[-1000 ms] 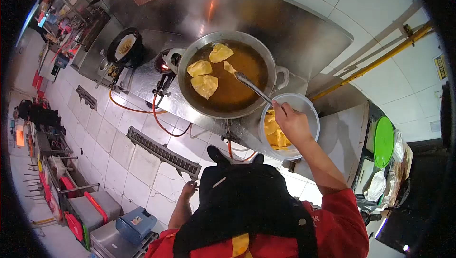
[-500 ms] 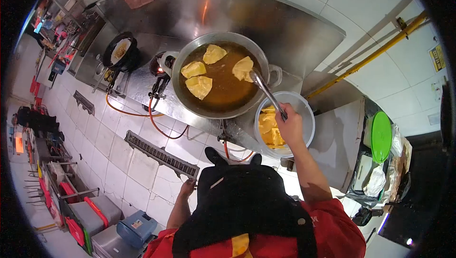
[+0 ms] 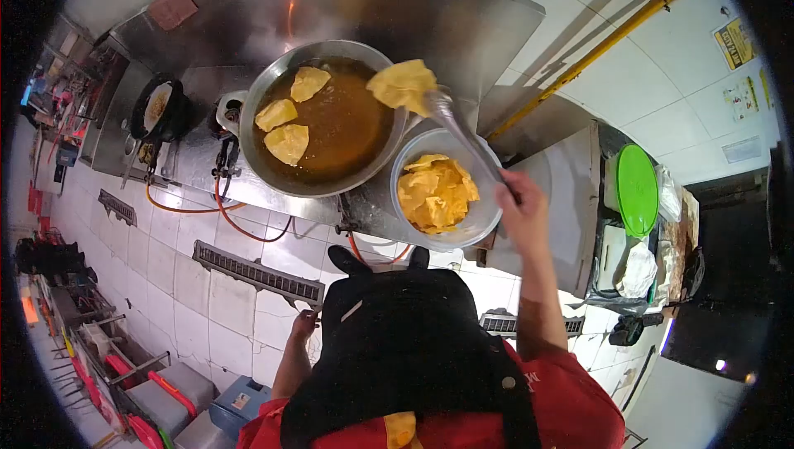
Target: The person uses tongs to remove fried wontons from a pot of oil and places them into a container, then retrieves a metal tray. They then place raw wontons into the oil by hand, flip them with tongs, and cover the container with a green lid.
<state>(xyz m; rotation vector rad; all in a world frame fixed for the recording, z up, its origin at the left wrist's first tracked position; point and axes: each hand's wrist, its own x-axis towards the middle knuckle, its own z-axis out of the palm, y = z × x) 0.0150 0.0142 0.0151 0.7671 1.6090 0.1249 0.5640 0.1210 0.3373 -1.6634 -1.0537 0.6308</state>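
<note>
My right hand [image 3: 525, 207] is closed around the handle of metal tongs [image 3: 463, 131]. The tongs grip a yellow fried sheet [image 3: 403, 85], lifted above the right rim of a wide pan [image 3: 248, 136]. Brown oil [image 3: 347, 131] fills the pan, and three more fried sheets [image 3: 287, 145] float at its left side. Just right of the pan stands a clear plastic tub [image 3: 484, 222] with several golden fried pieces [image 3: 438, 193] inside. My left hand [image 3: 304, 327] hangs low beside the black apron [image 3: 405, 317], apart from everything, its fingers loosely bent and seemingly holding nothing.
A smaller black wok [image 3: 157, 110] sits on the steel counter to the left. Orange gas hoses [image 3: 256, 238] loop below the counter edge. A floor drain [image 3: 256, 274] runs across the tiles. To the right are a grey cabinet [image 3: 546, 201] and a green lid [image 3: 637, 191].
The tongs have lifted one fried sheet out of the oil, up and right over the pan's rim. My right hand has moved right relative to the tub. The view has shifted right.
</note>
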